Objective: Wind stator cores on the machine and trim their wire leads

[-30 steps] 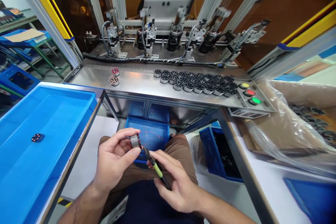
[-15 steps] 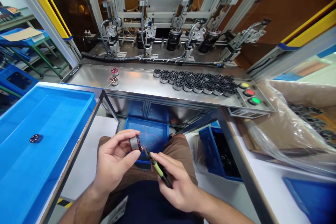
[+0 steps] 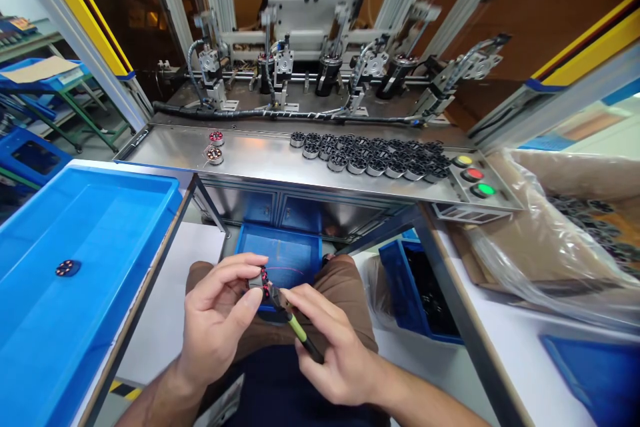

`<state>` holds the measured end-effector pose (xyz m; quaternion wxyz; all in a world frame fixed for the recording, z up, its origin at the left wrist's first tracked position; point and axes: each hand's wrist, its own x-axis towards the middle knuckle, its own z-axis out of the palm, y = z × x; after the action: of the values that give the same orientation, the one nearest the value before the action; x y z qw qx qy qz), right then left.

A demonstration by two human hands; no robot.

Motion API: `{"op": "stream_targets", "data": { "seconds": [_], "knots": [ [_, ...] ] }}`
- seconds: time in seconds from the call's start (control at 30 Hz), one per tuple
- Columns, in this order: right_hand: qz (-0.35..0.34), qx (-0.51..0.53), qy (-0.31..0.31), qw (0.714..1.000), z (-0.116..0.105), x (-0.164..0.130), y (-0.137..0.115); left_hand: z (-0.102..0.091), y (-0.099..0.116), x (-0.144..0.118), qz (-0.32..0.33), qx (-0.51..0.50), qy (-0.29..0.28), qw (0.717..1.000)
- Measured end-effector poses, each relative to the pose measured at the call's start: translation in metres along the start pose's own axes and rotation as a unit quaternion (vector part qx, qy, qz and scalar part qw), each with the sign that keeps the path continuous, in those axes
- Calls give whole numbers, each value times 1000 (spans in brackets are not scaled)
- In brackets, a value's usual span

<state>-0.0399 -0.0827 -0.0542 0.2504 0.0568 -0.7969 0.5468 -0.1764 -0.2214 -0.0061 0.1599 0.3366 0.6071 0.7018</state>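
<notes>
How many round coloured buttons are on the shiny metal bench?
3, in a row at the bench's right end: yellow button farthest away, red button in the middle, green button nearest. None look hidden.

stator [image 3: 261,280] between hands, tray [image 3: 125,213] left

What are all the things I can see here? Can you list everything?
wound motor part: one, grey with red wire, pinched in the left hand
cutter tool: one, green and black handle, in the right hand, tip at the part
big tray: one, blue, at left, one small dark wound part lying in it
metal shelf: one, silver, ahead
bare cores: many, dark grey, clustered on the shelf
wound parts: two, red and copper, left on the shelf
buttons: three, yellow, red, green, right end of shelf
small bins: two, blue, below the shelf
plastic bag: one, clear, at right
left hand: one
right hand: one
</notes>
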Motion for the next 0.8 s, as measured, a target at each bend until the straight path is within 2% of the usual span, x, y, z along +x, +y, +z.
{"op": "stream_targets", "data": {
  "seconds": [0.2,0.33,0.6,0.8],
  "knots": [
    [-12,-26,7,1000,-1,-2,1,1,3,2,23,29,-15,999],
    [3,-57,21,998,-2,-5,-1,1,3,1,40,42,-20,998],
    [8,-14,25,1000,-2,3,-4,1,2,1,59,62,-29,996],
    [2,-36,32,999,-1,-1,-2,1,2,-1,65,80,-40,994]
  ]
}}
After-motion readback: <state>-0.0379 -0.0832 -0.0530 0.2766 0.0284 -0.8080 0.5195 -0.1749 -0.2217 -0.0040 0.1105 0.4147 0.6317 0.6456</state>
